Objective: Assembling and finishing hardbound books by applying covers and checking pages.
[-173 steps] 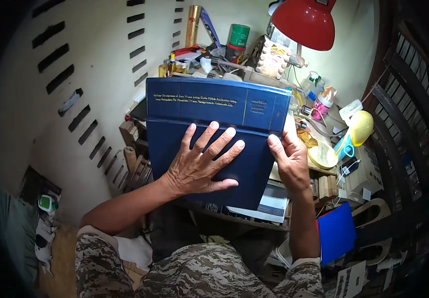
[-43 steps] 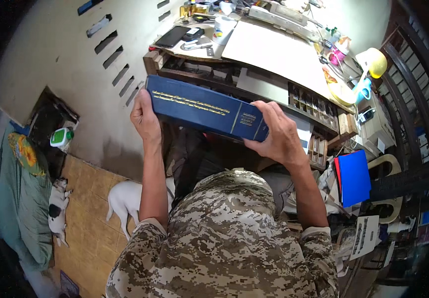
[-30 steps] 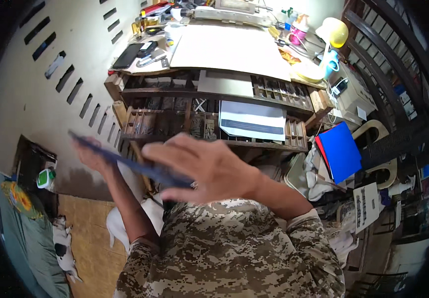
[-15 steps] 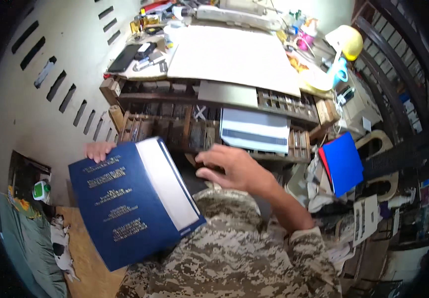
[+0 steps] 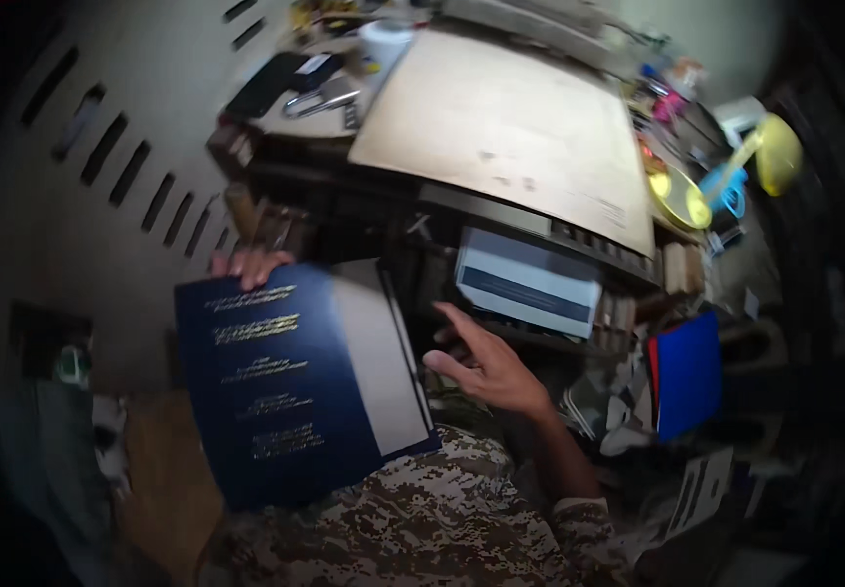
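Note:
A dark blue hardcover book (image 5: pixel 266 391) with gold lettering rests tilted against my lap. A pale strip (image 5: pixel 375 362), either page or inner lining, shows along its right side. At the top edge my left hand (image 5: pixel 253 267) grips the book with its fingers over the cover; the thumb is hidden behind it. To the right of the book my right hand (image 5: pixel 489 362) hovers with thumb and fingers apart and nothing between them. Its fingertips are close to the book's right edge without touching it.
A desk with a pale board (image 5: pixel 510 127) stands ahead. On the shelf below it lies a white and grey-blue booklet (image 5: pixel 528 284). A blue folder (image 5: pixel 688 377) sits at the right. A yellow lamp (image 5: pixel 779 157) and a padlock (image 5: pixel 324 98) are on the desk.
The picture has grown darker and the view has tilted. The book and both hands appear further right. My right hand's fingers have straightened and spread.

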A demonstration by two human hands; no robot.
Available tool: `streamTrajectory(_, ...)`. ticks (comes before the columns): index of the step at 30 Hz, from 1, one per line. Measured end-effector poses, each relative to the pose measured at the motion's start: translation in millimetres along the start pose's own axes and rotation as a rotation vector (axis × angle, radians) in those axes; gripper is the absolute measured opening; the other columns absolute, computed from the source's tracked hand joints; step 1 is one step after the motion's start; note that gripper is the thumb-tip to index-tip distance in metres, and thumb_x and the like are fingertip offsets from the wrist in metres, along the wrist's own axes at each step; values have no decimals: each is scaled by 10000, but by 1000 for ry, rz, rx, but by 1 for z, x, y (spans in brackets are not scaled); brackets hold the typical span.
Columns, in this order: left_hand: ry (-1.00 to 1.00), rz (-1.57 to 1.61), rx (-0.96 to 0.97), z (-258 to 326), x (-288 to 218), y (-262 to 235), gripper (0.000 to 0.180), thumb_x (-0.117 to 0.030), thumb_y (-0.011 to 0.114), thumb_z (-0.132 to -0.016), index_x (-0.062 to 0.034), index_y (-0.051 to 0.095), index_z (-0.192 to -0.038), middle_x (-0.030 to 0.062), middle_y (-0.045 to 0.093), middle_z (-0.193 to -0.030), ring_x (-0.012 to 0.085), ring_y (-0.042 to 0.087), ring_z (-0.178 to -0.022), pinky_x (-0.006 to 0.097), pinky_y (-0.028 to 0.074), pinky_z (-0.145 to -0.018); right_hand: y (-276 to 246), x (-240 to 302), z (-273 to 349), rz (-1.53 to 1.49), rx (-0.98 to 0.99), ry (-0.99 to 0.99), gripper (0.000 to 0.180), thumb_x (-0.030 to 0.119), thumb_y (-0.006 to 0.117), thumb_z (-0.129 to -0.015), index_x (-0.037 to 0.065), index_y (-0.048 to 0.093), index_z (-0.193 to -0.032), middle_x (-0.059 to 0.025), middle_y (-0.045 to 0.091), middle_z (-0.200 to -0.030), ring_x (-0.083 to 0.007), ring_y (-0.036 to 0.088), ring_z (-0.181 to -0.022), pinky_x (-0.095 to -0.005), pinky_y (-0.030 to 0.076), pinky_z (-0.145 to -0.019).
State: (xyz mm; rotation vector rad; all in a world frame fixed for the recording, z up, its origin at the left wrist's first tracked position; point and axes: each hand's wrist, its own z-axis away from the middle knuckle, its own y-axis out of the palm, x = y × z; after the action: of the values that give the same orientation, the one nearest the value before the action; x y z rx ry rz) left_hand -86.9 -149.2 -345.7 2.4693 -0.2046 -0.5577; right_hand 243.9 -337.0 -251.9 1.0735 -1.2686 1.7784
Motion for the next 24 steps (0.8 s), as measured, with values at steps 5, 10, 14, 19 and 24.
streamTrajectory(5,39,32,-154,13,15,-12,592,-527,193,-1069,-144,643,-1073,15,656,-859,187,594,-968,423,243,-1198,-3,-26,-23,-219,128,122,701,387,648,-971,45,367,-1514,-147,623,-1084,-224,587,-855,-339,489,-749)
streamTrajectory(10,50,86,-260,21,22,3,573,-540,211,-1062,-143,624,-1085,17,640,-849,197,588,-966,421,258,-1182,9,-14,-41,-178,276,236,691,319,654,-975,16,350,-1516,-147,623,-1060,-203,589,-842,-296,479,-741)
streamTrajectory(14,80,149,-328,35,38,5,544,-534,236,-1059,-145,615,-1088,22,637,-849,200,586,-970,418,268,-1173,23,-15,-36,-135,261,204,650,255,629,-991,3,343,-1517,-124,638,-1045,-167,592,-849,-264,476,-765)
streamTrajectory(19,171,212,-370,55,55,6,477,-495,278,-1058,-147,603,-1078,32,630,-858,197,580,-985,413,280,-1161,45,-14,-30,-324,156,330,613,191,614,-996,-3,351,-1515,-111,663,-1042,-128,605,-828,-232,484,-761)
streamTrajectory(24,190,307,-552,63,61,30,493,-542,304,-1050,-164,613,-1115,42,672,-937,184,602,-1040,403,291,-1164,59,-22,-18,-609,88,551,595,152,619,-986,-7,367,-1501,-112,682,-1050,-106,629,-802,-209,502,-747)
